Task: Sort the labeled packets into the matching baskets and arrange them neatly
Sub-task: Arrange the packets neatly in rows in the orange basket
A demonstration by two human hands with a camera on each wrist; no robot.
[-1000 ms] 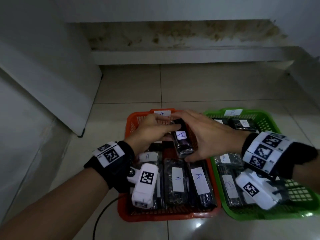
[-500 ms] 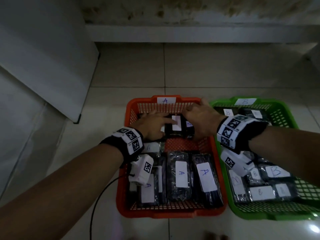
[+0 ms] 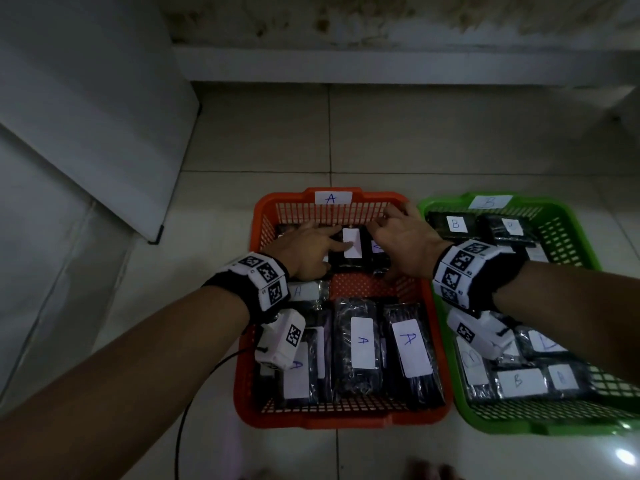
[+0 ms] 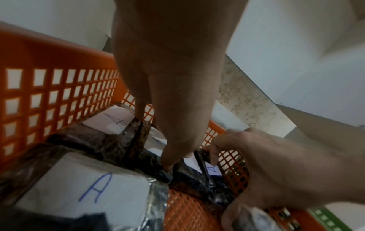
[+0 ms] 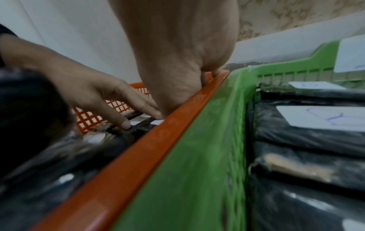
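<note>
Both hands are working the far row of the orange plastic mesh basket [image 3: 258,306] right now. Left hand [image 3: 304,249] is lying with fingers straight and spread, fingertips [image 4: 168,164] pressing down on the middle black plastic-wrapped packet with the white A label [image 3: 348,251]. Right hand [image 3: 403,244] is sitting with its fingers bent at the basket's far right corner, fingertips [image 4: 213,156] touching the top edge of the neighbouring black wrapped A packet [image 3: 379,254], which is lying squeezed between the middle packet and the basket's right wall. Whether it's actually pinching that one, I can't tell. Both packets are lying with their long axis running from the basket's near side to its far wall, so I'd guess the next nudge is sideways toward the right wall or a push flat, and the right hand is nearer for that. Head view is showing the whole layout, including the green plastic mesh basket [image 3: 571,233] with B packets touching the orange one's right side. Left wrist view is showing the fingertip contact, plus a third A packet at the far left that the head view is hiding. Right wrist view is mostly showing basket rims.
</note>
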